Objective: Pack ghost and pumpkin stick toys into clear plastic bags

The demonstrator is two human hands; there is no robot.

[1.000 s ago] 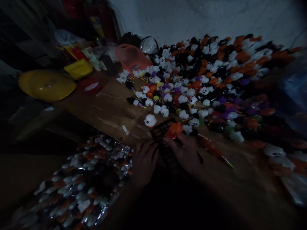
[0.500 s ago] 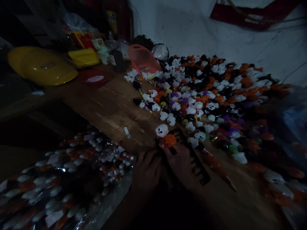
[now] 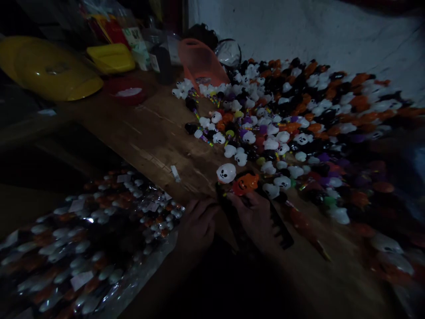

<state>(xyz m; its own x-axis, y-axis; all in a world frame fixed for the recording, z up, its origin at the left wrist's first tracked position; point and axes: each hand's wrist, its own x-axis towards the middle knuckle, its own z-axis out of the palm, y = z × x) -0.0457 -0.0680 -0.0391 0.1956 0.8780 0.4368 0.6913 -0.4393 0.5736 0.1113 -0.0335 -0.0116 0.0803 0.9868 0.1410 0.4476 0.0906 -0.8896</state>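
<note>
My right hand (image 3: 254, 215) is closed on an orange toy with a black smiling face (image 3: 246, 183), over a black slotted rack (image 3: 282, 235). Under the toy's head a little red and a yellow tip show by my thumb; my fingers hide the rest. At the rack's far left corner stands a white skull-faced toy (image 3: 226, 173), next to the orange one. My left hand (image 3: 195, 223) is at the rack's left side, its fingers bent and pressed together. Whatever they pinch is too dark to make out.
A big heap of white, orange, black and purple toys (image 3: 318, 106) covers the table's back and right. A salmon-coloured scoop (image 3: 202, 62), a red dish (image 3: 128, 91) and a yellow container (image 3: 111, 58) stand behind. Bagged toys (image 3: 76, 248) lie low at the left.
The orange toy has turned, so its face now shows, and sits slightly further right. My left hand has shifted a little left and away from the rack. The camera view has tilted down.
</note>
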